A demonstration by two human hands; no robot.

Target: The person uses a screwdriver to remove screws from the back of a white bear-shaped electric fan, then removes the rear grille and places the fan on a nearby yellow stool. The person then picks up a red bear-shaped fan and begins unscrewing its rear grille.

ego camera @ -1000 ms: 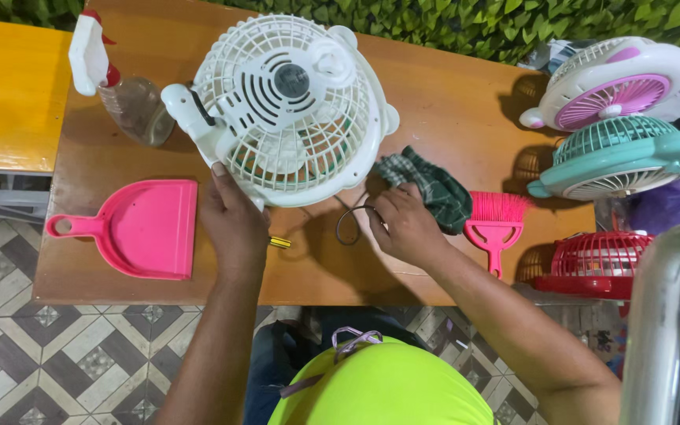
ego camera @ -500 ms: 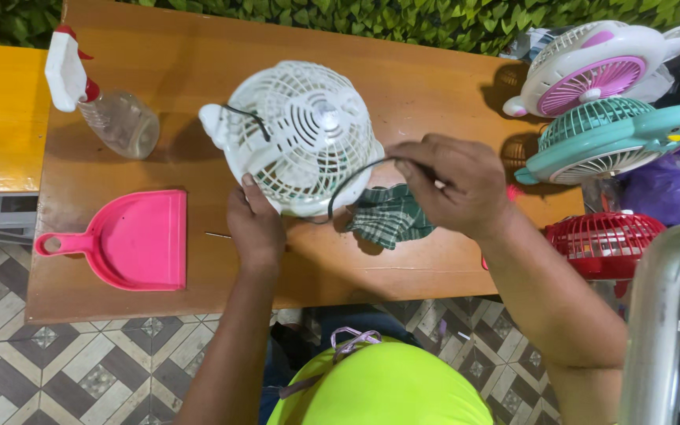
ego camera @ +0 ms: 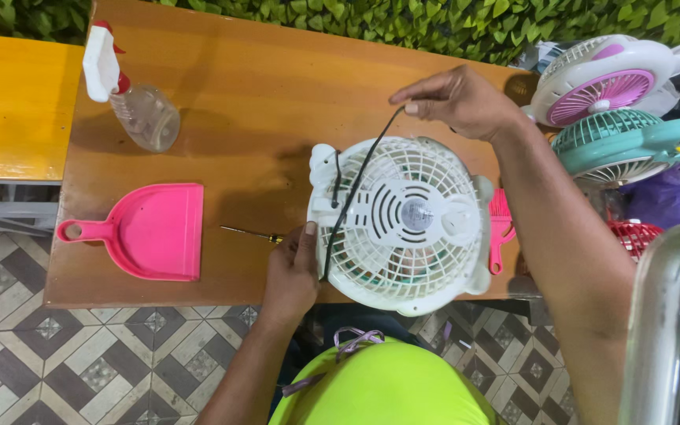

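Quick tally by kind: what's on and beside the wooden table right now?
Fans: 4 (white fan, pink-and-white fan, teal fan, red fan)
Spray bottle: 1
Pink dustpan: 1
Pink brush: 1
Screwdriver: 1
Black cord: 1
Total: 9

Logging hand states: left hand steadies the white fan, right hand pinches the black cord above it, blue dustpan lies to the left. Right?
One error: the dustpan is pink, not blue. The head view shows it. The rest holds: the left hand steadies the white fan, and the right hand pinches the black cord above it.
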